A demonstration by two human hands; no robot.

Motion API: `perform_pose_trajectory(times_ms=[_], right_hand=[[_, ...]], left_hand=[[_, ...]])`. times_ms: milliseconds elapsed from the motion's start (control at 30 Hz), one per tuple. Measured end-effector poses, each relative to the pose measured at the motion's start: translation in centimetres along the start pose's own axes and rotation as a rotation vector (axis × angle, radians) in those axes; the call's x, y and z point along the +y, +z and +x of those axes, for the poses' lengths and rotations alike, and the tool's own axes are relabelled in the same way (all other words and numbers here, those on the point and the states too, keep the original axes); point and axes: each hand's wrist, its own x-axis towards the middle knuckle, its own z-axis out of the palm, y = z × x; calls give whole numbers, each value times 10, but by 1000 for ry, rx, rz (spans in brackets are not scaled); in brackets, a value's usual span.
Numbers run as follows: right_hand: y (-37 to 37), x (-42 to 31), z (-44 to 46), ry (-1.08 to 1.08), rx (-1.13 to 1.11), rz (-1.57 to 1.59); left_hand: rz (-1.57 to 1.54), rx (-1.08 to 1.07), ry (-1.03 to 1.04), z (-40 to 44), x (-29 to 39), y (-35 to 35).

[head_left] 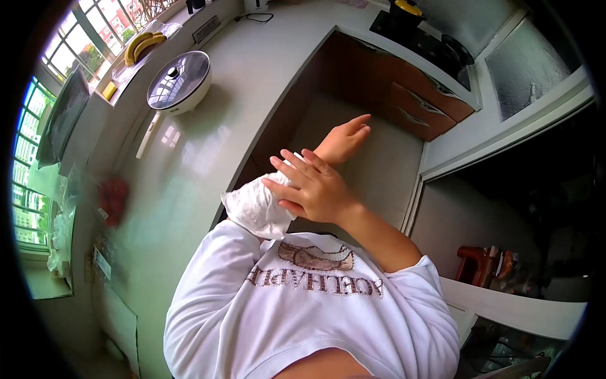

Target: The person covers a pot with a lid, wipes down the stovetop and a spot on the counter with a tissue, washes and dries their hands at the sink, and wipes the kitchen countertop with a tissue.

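Note:
My left hand (pixel 341 142) is held out over the floor, fingers loosely extended and holding nothing. Around the left forearm lies a crumpled white paper towel (pixel 255 207), close to the rolled sleeve. My right hand (pixel 312 189) rests across that forearm with its fingers stretched and spread, lying flat over the towel's edge. Part of the towel is hidden beneath the right hand, and a bit of it shows between the fingers. Both arms are crossed in front of my white printed shirt (pixel 315 316).
A lidded white pan (pixel 180 82) stands on the pale counter (pixel 252 69). Bananas (pixel 144 47) lie on the windowsill. A blurred red item in plastic (pixel 113 199) is at left. The stove (pixel 416 44) sits above brown cabinets (pixel 410 107). A doorway frame (pixel 505 142) is at right.

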Motion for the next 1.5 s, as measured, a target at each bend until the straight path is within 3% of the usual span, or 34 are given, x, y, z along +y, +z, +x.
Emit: perform_pose_trajectory(times_ms=[67,100,167,200,300,400,467,567,633,700,733,767,800,833,867,933,967,1033,1100,1200,1267,1300,1333,1367,1400,1467,1500], right_hand=[[7,11,-5,75,22,50],[8,17,-7,85,31,55],[0,35,-17,81,-25,-40],[-2,42,-18,79,-78,-147],[-30,35,-1,249,-199,-26],[-10,25,10,141,-80,258],[19,17,14,21,-22,217],[41,24,12,43,84,166],[48,42,14,12,186,190],[41,51,16,139,245,190],[33,59,9,366,222,222],[35,79,1,584,411,364],[21,92,-4,802,558,729],[9,116,-14,647,522,651],[-8,119,-10,533,397,340],[1,106,1,265,283,65],[-4,83,9,201,115,2],[6,75,14,238,255,70],[9,83,15,218,279,111],[4,91,15,338,437,280],[-23,100,22,708,38,565],[-26,93,30,480,248,369],[-34,80,39,265,297,117],[-25,59,43,197,255,164],[-17,44,43,132,212,212],[3,49,26,169,231,224],[7,56,25,182,240,231]], left_hand=[[879,-31,191,7,-9,-9],[882,-18,188,12,-11,-17],[1422,-176,142,10,-30,-29],[1391,-28,363,6,-71,-34],[1401,-383,114,9,-72,-21],[1324,-525,27,24,-64,-7],[1275,-533,32,32,-55,-3],[1154,-381,226,25,-42,-8],[1173,-393,280,18,-32,-15],[1209,-412,397,12,-20,-26],[1226,-417,457,10,-15,-34],[1242,-424,515,7,-13,-41],[1259,-431,574,4,-13,-48],[1250,-302,764,4,-18,-56],[1274,-306,650,3,-6,-60],[758,-183,696,13,-11,-64],[754,-187,704,13,-17,-58],[-352,-353,370,11,-30,-44],[-893,-410,160,11,-28,-42],[-54,-419,412,3,-7,-51],[504,-386,576,1,12,-59],[784,-355,647,-1,15,-62],[78,-404,449,1,-14,-56],[-647,-405,312,3,-42,-50],[-1036,-351,209,2,-48,-36],[-190,-445,471,2,-42,-35],[-527,-541,457,0,-43,-39]])
